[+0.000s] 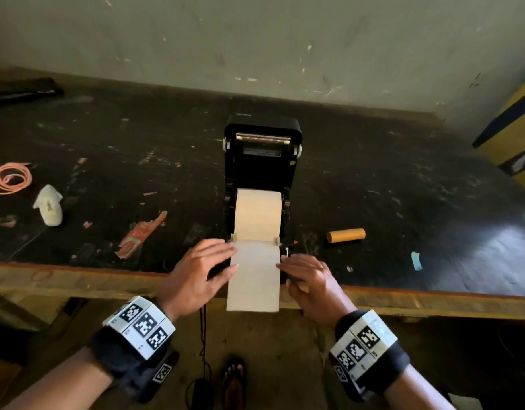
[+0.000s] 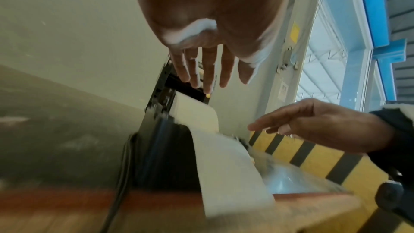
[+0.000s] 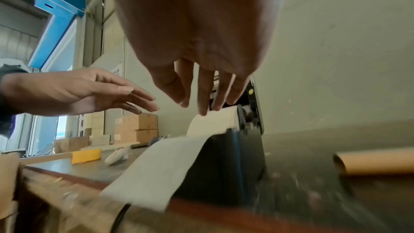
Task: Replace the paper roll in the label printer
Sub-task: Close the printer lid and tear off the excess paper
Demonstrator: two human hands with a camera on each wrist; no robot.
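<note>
A black label printer point(image 1: 262, 161) stands on the dark table with its lid tipped back. A cream paper roll point(image 1: 257, 214) sits in its bay, and a loose strip of paper point(image 1: 254, 279) runs forward over the front and hangs past the table edge. My left hand point(image 1: 202, 267) hovers at the strip's left side, fingers straight and relaxed. On the other side my right hand point(image 1: 307, 275) does the same. Neither hand grips anything in the wrist views: left hand point(image 2: 208, 70), right hand point(image 3: 201, 91), strip point(image 2: 228, 166), strip point(image 3: 156, 169).
An empty brown cardboard core point(image 1: 345, 235) lies right of the printer. To the left lie a torn red wrapper point(image 1: 141, 235), a crumpled white rag point(image 1: 49, 205) and a coiled pink cord point(image 1: 10, 178). A black cable point(image 1: 202, 335) hangs below the table edge point(image 1: 78, 279).
</note>
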